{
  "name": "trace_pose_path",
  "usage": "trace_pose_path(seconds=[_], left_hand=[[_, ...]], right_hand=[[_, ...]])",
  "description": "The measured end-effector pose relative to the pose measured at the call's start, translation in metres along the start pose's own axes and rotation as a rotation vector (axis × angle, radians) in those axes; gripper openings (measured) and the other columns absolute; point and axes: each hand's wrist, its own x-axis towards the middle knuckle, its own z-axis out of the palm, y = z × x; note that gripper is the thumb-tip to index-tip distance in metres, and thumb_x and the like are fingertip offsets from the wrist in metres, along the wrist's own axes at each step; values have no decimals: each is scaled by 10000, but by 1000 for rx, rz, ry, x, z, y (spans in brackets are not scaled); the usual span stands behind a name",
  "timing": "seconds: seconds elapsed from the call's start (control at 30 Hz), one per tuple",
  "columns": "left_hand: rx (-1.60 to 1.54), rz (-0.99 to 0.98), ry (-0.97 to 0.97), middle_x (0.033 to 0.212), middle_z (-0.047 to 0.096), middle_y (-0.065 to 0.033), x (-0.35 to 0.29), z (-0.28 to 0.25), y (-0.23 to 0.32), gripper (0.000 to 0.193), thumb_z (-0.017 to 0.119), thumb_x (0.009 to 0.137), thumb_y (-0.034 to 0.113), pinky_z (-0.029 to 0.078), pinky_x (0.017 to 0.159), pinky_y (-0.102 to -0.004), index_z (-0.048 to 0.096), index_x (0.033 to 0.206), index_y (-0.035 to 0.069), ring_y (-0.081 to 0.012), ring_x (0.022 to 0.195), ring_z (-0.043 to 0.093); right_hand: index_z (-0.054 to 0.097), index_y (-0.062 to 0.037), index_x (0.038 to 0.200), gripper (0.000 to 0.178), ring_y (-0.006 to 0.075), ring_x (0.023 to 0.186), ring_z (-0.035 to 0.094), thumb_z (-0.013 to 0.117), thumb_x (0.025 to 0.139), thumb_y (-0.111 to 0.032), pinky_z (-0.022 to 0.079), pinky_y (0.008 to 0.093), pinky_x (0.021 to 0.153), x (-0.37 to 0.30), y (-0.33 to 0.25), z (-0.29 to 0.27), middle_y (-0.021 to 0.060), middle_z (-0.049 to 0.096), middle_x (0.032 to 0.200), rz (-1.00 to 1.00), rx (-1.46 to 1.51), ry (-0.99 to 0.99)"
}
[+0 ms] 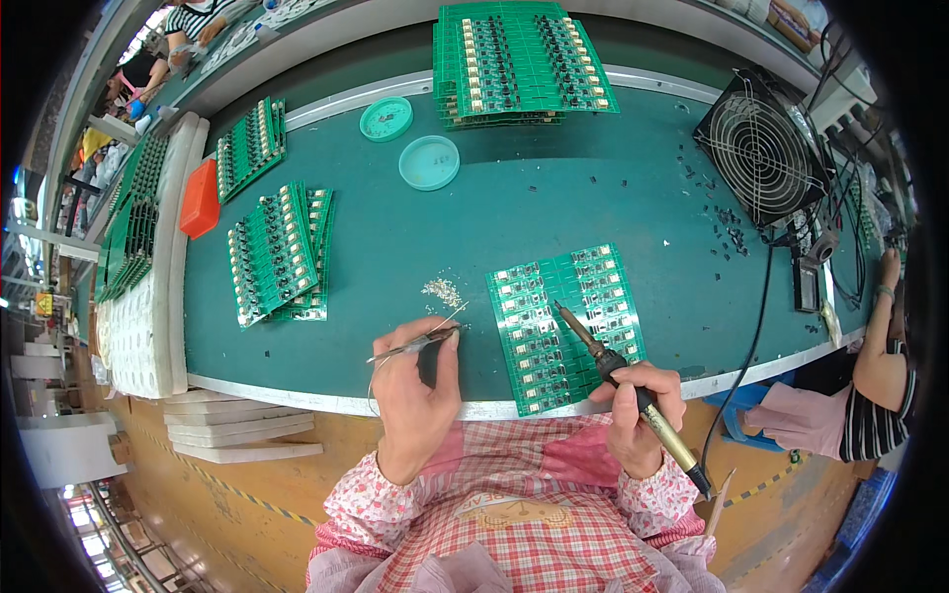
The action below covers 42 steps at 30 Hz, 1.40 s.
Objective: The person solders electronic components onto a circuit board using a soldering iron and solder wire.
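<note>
My right hand [643, 400] is closed around a soldering iron [672, 443] with a gold-coloured handle. Its tip meets or hovers just over the middle of a green circuit board panel [529, 341] near the table's front edge; contact cannot be made out. Rows of white connectors and small black parts cover that panel. Left of it, my left hand [415, 395] pinches metal tweezers [413, 346], and a thin wire, apparently solder, runs through the same hand. Just beyond the tweezers lies a small heap of tiny pale parts [443, 292].
Stacked panels [282, 252] lie left, more on a raised stack [524, 59] at the back. Two round green dishes [429, 163], a red box [200, 199], a black fan [761, 148] and scattered black parts [730, 229] surround the work. The iron's cord [756, 331] crosses the right edge. Another person's arm [878, 336] shows right.
</note>
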Motion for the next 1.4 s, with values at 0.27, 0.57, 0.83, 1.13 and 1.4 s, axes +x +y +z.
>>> trace_pose_path(seconds=[0.27, 0.57, 0.83, 1.13, 1.4], left_hand=[[43, 45, -15, 1000, 705, -83, 2, 1, -1, 129, 698, 851, -14, 467, 829, -364, 698, 973, 29, -281, 885, 631], [52, 78, -5, 1011, 715, -74, 2, 4, -3, 188, 722, 812, -27, 445, 836, -364, 692, 988, 31, -285, 879, 630], [74, 101, -8, 1005, 716, -70, 2, 3, -4, 181, 721, 815, -21, 426, 838, -362, 691, 986, 31, -284, 864, 633], [85, 91, 6, 991, 717, -54, 2, 4, -3, 167, 728, 819, -10, 416, 836, -359, 694, 974, 41, -267, 836, 636], [84, 107, -21, 993, 701, -86, 2, 1, 3, 128, 687, 872, -10, 484, 820, -358, 691, 991, 39, -269, 901, 625]], right_hand=[[574, -51, 1046, 158, 177, 614, 674, 654, 912, -73, 512, 309, 614, 1, -1, -1, 59, 708, 665, 7, 0, -4], [569, -55, 1049, 163, 172, 607, 665, 653, 911, -73, 508, 309, 601, 0, 0, -1, 51, 707, 659, 4, -10, -5], [567, -57, 1047, 163, 172, 601, 665, 652, 908, -66, 508, 310, 592, 2, -1, -1, 51, 708, 663, -23, -21, -11], [564, -60, 1051, 167, 175, 598, 666, 651, 909, -68, 512, 311, 590, 0, 0, -1, 49, 707, 664, 18, 10, -5], [571, -61, 1050, 160, 173, 615, 679, 654, 916, -84, 520, 305, 597, 0, -2, -1, 45, 710, 669, 28, 31, 8]])
